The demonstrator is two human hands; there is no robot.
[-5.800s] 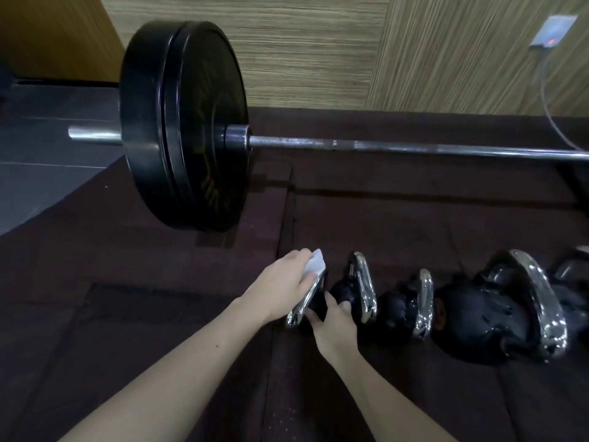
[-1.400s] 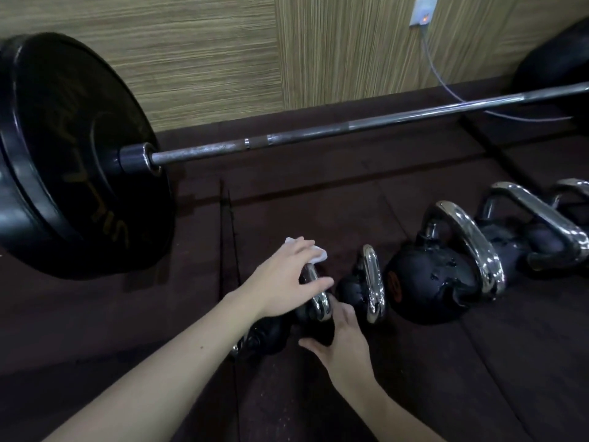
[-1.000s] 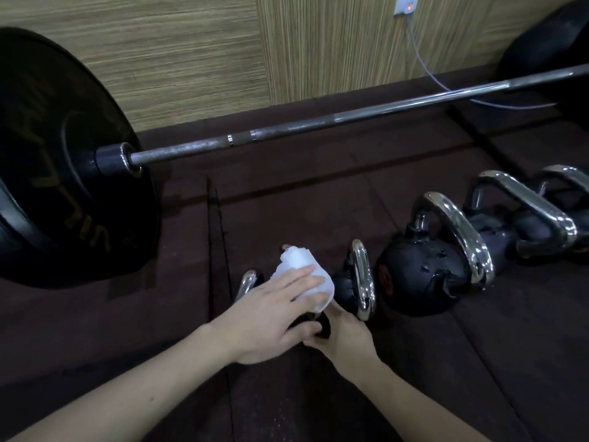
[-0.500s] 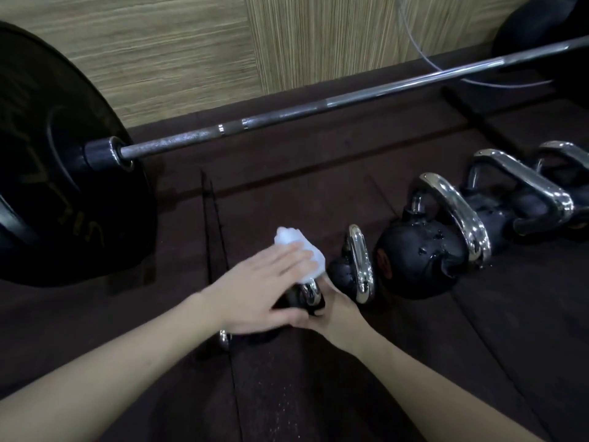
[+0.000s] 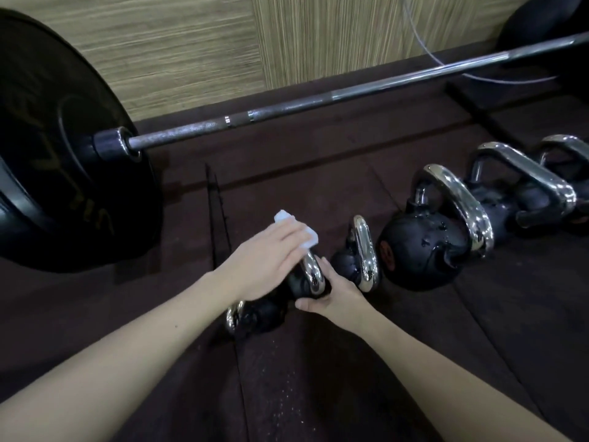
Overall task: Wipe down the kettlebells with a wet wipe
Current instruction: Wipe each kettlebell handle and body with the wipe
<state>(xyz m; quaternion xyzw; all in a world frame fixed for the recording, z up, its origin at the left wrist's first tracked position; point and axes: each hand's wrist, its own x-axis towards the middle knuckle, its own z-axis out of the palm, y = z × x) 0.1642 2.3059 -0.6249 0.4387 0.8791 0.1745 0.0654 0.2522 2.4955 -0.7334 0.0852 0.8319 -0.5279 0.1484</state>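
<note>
Chrome-handled black kettlebells, one row on the dark floor mat (image 5: 318, 378), running from lower centre of the frame to the right edge.

Item in hand: small kettlebell (image 5: 310, 277), centre frame. Left hand (image 5: 266, 260) lies over its chrome handle with a white wet wipe (image 5: 83, 235) pressed beneath straight fingers (image 5: 288, 234); wipe shows past the fingertips. Right hand (image 5: 334, 293) cups the black body from the right side, fingers curled round it, steadying it.

Neighbours: smallest kettlebell (image 5: 255, 314) just below left, largely hidden under the left forearm; another small kettlebell (image 5: 358, 260) just to the right; large kettlebell (image 5: 427, 247) beyond it, droplets on its surface; two more handles (image 5: 526, 173) at far right.

Also present: loaded barbell (image 5: 318, 105) across the upper frame, black plate at left.

Progress, as judged: wiping is under way on one small bell's handle. Droplets suggest the large bell has been wiped; otherwise which bells are finished cannot be told. Several likely remain.
</note>
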